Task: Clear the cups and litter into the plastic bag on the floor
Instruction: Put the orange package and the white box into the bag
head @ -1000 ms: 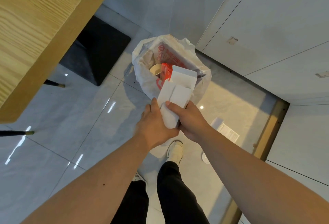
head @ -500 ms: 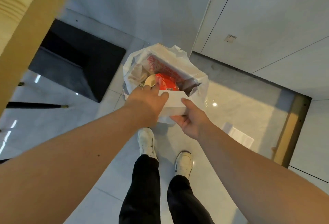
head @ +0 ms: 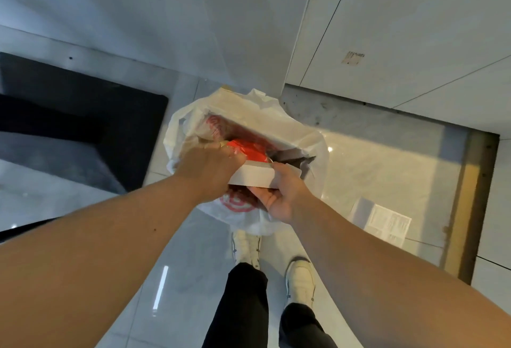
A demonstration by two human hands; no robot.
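Observation:
A white plastic bag (head: 301,137) with red print stands open on the floor straight ahead. Inside it lies red packaging (head: 250,150) and other litter. Over the bag's near rim I hold a flat white carton (head: 253,177) with both hands. My left hand (head: 210,168) grips its left end from above, knuckles up. My right hand (head: 282,194) holds its right end from below, palm up, fingers curled on the edge.
A black mat or chair base (head: 69,126) lies to the left. A white printed leaflet (head: 387,222) lies on the glossy tiles to the right. White cabinet doors (head: 401,29) stand behind. My two white shoes (head: 300,278) are just below the bag.
Both hands have carried the white carton down and forward from above the bag to its mouth. The carton has turned from upright to flat. The wooden table has left the view.

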